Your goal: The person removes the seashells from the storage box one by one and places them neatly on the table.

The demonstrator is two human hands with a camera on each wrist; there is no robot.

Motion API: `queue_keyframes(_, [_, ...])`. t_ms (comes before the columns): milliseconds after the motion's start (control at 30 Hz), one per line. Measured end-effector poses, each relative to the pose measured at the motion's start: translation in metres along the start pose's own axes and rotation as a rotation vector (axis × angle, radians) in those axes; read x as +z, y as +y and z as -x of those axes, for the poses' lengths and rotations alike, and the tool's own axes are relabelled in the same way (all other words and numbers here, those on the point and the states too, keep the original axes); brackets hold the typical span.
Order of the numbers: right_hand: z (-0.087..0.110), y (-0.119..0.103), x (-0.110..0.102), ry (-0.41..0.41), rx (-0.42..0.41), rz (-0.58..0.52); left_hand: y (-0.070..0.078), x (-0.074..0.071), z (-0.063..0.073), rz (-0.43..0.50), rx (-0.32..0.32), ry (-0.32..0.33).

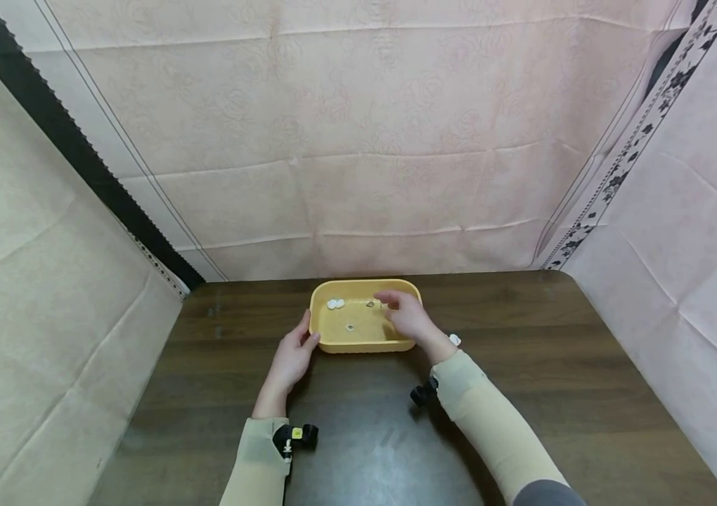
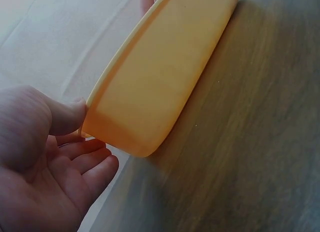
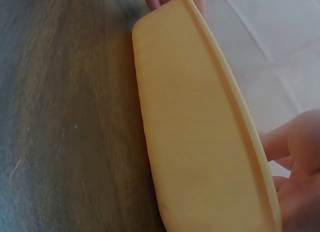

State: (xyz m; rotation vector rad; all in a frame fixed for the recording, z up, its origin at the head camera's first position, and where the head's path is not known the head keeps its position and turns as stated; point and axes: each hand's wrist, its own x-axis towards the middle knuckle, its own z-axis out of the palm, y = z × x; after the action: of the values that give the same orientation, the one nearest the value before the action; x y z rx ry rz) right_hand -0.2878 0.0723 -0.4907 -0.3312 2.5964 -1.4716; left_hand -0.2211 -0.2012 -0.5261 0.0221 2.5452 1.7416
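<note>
A yellow rectangular tray (image 1: 367,346) sits at the far side of the wooden table. My left hand (image 1: 292,357) grips its left end; in the left wrist view the thumb lies at the rim, with curled fingers at the corner. Over the tray's right half is my right hand (image 1: 404,313), index finger reaching left and fingertips close to a small brownish piece (image 1: 370,304). Two white round pieces (image 1: 336,304) lie side by side at the tray's left, and a small pale ring-like piece (image 1: 349,327) lies nearer the front. The tray wall (image 3: 195,122) hides the right fingertips in the right wrist view; I cannot tell whether they pinch anything.
The brown wooden table (image 1: 358,422) extends toward me and to both sides of the tray. Pale patterned cloth (image 1: 358,140) hangs directly behind the table's back edge, with more cloth at left and right. Each wrist wears a black camera mount.
</note>
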Motion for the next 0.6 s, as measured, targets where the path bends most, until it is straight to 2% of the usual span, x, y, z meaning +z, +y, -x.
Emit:
queue_keyframes(167, [-0.005,0.001,0.002,-0.051,0.036,-0.062,0.001,-0.001,0.000,-0.002,-0.007,-0.006])
queue_keyframes(433, [-0.012,0.003,0.006,-0.136,0.000,-0.152,0.000,-0.001,0.000,-0.015,-0.004,-0.005])
queue_keyframes(600, [-0.015,0.005,0.012,-0.155,0.020,-0.200,-0.001,-0.001,0.000,-0.016,-0.002,-0.001])
